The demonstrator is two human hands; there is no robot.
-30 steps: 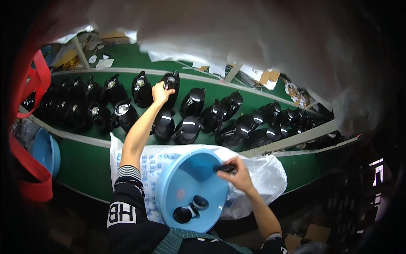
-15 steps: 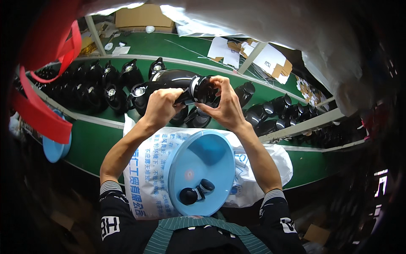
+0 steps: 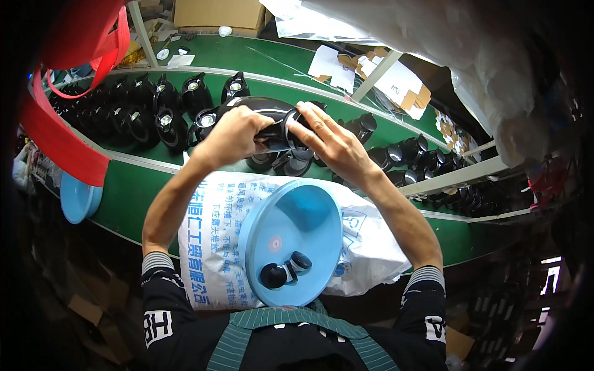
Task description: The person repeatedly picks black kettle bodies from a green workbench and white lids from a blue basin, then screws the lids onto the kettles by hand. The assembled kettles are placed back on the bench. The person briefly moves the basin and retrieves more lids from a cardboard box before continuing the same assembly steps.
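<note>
A glossy black jug (image 3: 263, 110) lies on its side in the air over the green bench. My left hand (image 3: 234, 135) is closed on the jug's handle part, fingers mostly hidden behind the back of the hand. My right hand (image 3: 334, 143) rests against the jug's right end, its fingers stretched out over the rim and its thumb out of sight. Between me and the bench, a light blue basin (image 3: 250, 247) sits tilted on a white printed sack (image 3: 207, 247). Inside it are a few black round pieces (image 3: 273, 276), lying close together.
Rows of black jugs (image 3: 197, 93) stand along the green bench (image 3: 133, 204) on the left, and more black jugs (image 3: 387, 156) sit to the right. Red straps (image 3: 68, 151) hang at left near another blue basin (image 3: 80, 199). Cardboard pieces (image 3: 396, 86) lie on the upper shelf.
My right hand has gone from curling thumb and fingers round the jug's end to lying with fingers stretched against it. The left hand keeps its hold. The view has shifted slightly.
</note>
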